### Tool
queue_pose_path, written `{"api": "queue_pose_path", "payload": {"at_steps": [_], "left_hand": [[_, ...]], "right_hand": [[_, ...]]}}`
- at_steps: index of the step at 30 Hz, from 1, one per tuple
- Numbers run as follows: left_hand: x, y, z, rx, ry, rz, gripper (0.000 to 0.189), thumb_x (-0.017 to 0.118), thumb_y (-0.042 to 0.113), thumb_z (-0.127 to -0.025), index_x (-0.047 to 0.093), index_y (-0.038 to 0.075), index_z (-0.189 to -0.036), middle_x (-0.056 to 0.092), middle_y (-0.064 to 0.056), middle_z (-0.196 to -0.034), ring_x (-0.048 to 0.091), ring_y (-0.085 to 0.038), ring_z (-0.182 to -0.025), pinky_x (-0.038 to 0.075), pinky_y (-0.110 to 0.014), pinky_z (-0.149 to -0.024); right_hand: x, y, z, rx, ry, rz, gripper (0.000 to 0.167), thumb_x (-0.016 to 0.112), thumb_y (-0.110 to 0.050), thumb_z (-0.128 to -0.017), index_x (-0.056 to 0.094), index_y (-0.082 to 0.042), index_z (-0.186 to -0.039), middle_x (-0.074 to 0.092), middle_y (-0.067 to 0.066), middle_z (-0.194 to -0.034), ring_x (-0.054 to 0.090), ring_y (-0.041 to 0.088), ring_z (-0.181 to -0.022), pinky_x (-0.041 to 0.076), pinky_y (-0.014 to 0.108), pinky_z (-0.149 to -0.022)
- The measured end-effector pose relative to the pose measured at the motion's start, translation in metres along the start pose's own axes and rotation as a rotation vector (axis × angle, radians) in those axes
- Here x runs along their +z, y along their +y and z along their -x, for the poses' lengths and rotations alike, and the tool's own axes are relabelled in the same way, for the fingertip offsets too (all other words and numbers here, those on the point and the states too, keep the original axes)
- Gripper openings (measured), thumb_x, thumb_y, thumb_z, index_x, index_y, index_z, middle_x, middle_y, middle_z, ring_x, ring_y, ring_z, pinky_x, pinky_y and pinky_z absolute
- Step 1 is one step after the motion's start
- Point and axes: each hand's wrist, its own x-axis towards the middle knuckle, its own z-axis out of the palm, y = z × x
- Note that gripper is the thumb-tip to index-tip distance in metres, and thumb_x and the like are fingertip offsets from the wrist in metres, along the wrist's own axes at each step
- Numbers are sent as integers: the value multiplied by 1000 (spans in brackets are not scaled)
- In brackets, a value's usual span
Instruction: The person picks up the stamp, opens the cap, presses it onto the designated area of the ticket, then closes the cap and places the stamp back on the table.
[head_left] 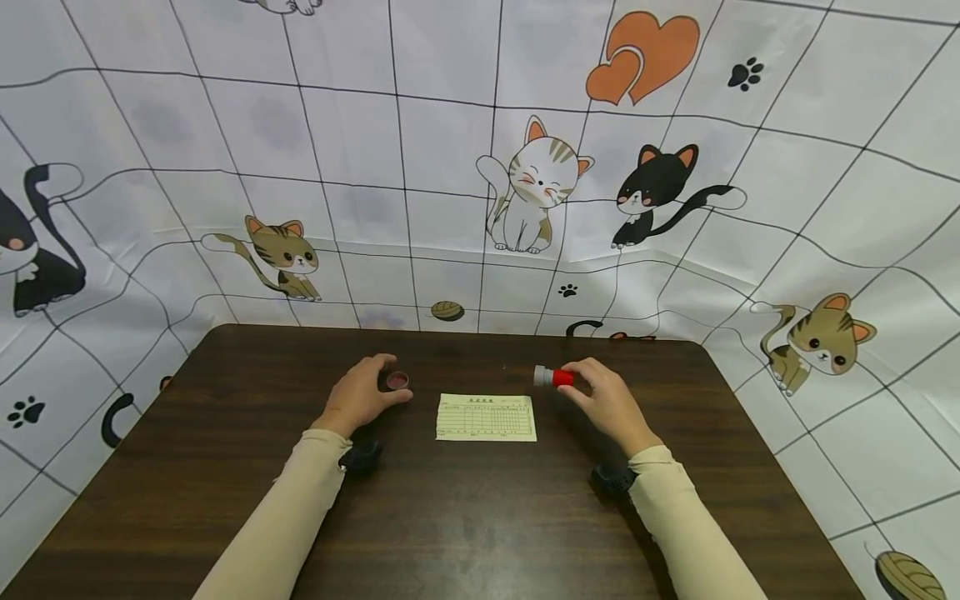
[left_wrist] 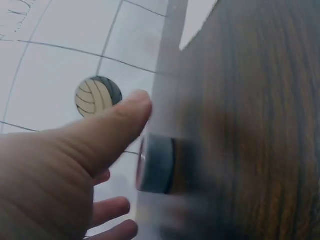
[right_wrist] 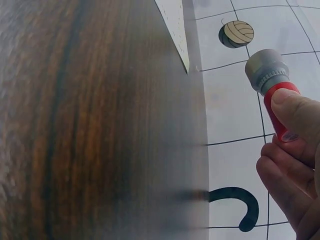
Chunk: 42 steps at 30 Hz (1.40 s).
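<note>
Head view: a table (head_left: 480, 508) is backed by a printed sheet (head_left: 442, 137); centre-left, a pot (head_left: 397, 381) is bracketed by the spread, empty left hand (head_left: 361, 397); centre-right, a tube (head_left: 555, 377) is pinched by the right hand (head_left: 611, 406).

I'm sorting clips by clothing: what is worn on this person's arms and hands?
The left sleeve and right sleeve are long and cream-coloured. A dark left wrist device and a dark right wrist device sit by the cuffs. The left hand and right hand wear no gloves.
</note>
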Motion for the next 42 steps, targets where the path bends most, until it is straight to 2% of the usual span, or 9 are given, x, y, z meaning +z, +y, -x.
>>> {"api": "queue_pose_path", "payload": {"at_steps": [5, 10, 14, 22, 24, 31, 42], "left_hand": [[0, 14, 8, 61, 43, -36, 82, 80, 49, -89, 48, 9, -154, 48, -22, -153, 48, -45, -137, 43, -67, -106], [5, 30, 15, 177, 53, -87, 81, 79, 51, -89, 50, 11, -153, 49, -18, -153, 49, -40, -137, 47, -62, -105], [10, 41, 22, 251, 28, -138, 79, 76, 55, -90, 52, 14, -153, 46, -16, -157, 45, -39, -143, 44, -62, -109], [22, 52, 34, 335, -58, -176, 74, 72, 54, -94, 51, 16, -154, 42, -14, -161, 43, -37, -146, 43, -60, -111], [25, 53, 35, 346, -71, -185, 72, 71, 53, -95, 52, 15, -153, 43, -15, -161, 44, -37, -145, 45, -60, -109], [34, 54, 36, 321, -111, -221, 66, 68, 54, -97, 56, 17, -151, 45, -14, -160, 44, -35, -145, 43, -57, -112], [42, 52, 32, 332, -116, -224, 61, 71, 48, -97, 60, 14, -147, 48, -15, -157, 48, -35, -142, 45, -55, -111]], "right_hand": [[-1, -2, -1, -8, 21, -7, 31, 83, -17, -90, 71, -8, -117, 70, 5, -107, 63, 19, -87, 59, 41, -78], [0, -4, -1, -11, 23, -21, 30, 83, -17, -90, 72, -8, -117, 70, 5, -107, 64, 19, -87, 60, 41, -79], [1, -6, 0, -11, 16, -23, 30, 82, -18, -91, 72, -8, -117, 70, 4, -107, 64, 18, -87, 60, 40, -79], [2, -9, 3, -10, 25, -18, 29, 83, -18, -90, 72, -9, -114, 70, 4, -107, 64, 18, -88, 60, 40, -80], [2, -10, 4, -11, 22, -17, 29, 83, -18, -90, 72, -9, -114, 70, 4, -108, 64, 18, -88, 60, 40, -80], [2, -11, 8, -16, 8, -27, 27, 83, -17, -90, 72, -10, -114, 69, 3, -107, 66, 18, -90, 61, 41, -81], [4, -11, 11, -5, -11, -26, 27, 82, -18, -91, 72, -11, -114, 70, 1, -107, 67, 17, -92, 61, 40, -82]]}}
